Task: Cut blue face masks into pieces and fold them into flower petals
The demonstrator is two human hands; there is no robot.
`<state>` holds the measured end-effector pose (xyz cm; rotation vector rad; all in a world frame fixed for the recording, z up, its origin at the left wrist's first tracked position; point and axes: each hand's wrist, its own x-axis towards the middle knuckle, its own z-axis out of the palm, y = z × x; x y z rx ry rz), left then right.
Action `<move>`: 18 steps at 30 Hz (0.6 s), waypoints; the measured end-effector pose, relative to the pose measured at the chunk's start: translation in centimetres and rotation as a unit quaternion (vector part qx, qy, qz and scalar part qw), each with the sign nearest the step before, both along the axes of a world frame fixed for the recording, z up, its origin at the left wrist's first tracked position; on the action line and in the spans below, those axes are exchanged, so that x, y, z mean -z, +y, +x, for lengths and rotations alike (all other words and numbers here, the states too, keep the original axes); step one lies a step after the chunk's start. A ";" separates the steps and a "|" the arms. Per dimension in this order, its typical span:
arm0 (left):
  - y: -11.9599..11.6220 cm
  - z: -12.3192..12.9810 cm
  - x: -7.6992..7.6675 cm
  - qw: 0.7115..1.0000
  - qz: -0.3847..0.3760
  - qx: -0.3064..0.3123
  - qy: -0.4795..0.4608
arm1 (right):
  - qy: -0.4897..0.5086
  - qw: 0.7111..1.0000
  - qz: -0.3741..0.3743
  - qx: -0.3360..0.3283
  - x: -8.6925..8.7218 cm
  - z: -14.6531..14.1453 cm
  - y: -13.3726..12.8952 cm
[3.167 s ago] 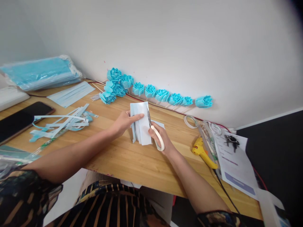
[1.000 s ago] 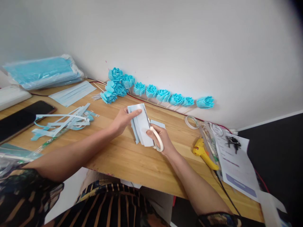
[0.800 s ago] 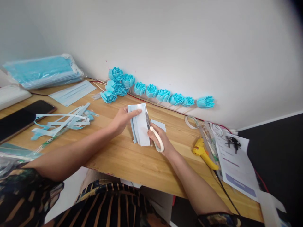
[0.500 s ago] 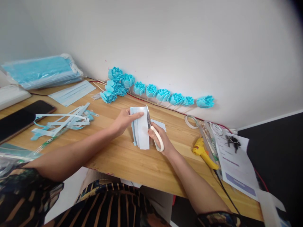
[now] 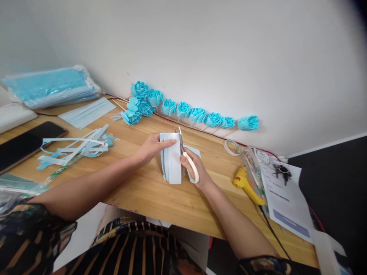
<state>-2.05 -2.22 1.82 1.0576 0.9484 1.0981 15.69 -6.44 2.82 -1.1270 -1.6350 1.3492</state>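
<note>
My left hand (image 5: 155, 148) pinches a folded pale-blue face mask piece (image 5: 173, 164) upright above the table, thumb across its front. White-handled scissors (image 5: 191, 167) are in my right hand (image 5: 199, 170), fingers closed round the handle loops. Their blades point away from me at the right edge of the folded piece, with the tips parted. Behind my right hand, another flat pale piece (image 5: 195, 151) lies on the table, partly hidden. Loose cut strips (image 5: 82, 147) lie heaped to the left of my left hand.
Blue flowers on sticks (image 5: 197, 115) line the wall. Left are a bag of masks (image 5: 54, 86), a flat mask (image 5: 87, 112) and a phone (image 5: 31, 143). Right are a tape roll (image 5: 232, 148), a yellow glue gun (image 5: 248, 185) with cord, and keys (image 5: 282, 172) on a paper sheet (image 5: 286, 202).
The folded piece and my left hand have shifted slightly right and toward me. The scissor blades, nearly together before, now show parted tips.
</note>
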 end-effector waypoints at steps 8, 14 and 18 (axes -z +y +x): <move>-0.1 0.0 -0.2 1.000 -0.006 -0.002 -0.004 | 0.015 1.000 -0.002 0.007 0.5 0.0 0.1; -0.1 0.0 -0.2 1.000 -0.013 -0.001 -0.004 | 0.029 0.999 -0.013 0.015 0.4 -0.2 -0.1; 0.0 0.0 -0.2 1.000 -0.011 0.003 -0.002 | 0.034 0.999 -0.021 0.023 0.6 -0.2 -0.1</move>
